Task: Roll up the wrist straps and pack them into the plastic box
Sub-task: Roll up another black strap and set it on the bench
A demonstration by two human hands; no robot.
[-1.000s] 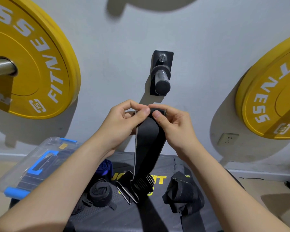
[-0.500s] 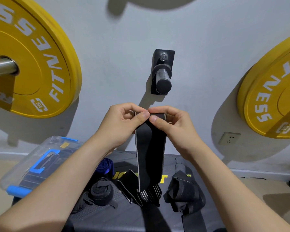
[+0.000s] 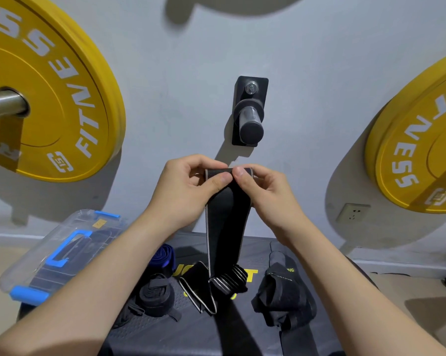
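Open room: the left hand and right hand are held up in the centre of the frame, before a grey wall. They are just below the wall peg, and bare wall lies on both sides of them.
Edges: the left weight plate and the right weight plate are both cut by the frame borders. The far edge of the worktop runs below the hands.
Wrist strap: the black wrist strap hangs straight down from the hands. Its lower end lies folded on the worktop, with a striped part showing.
Fingers: both thumbs press on the front of the strap's top end. The left fingers pinch it from the left and the right fingers from the right, with the thumb tips almost touching.
Plastic box: the plastic box is at the lower left, with its lid on and blue latches.
Other straps: a rolled strap and a blue strap lie left of the hanging one. A black bundle lies right of it.
Hidden: the strap's top end is covered by the thumbs, so I cannot tell if it is rolled. The box contents are dim through the lid. The left forearm covers part of the box.
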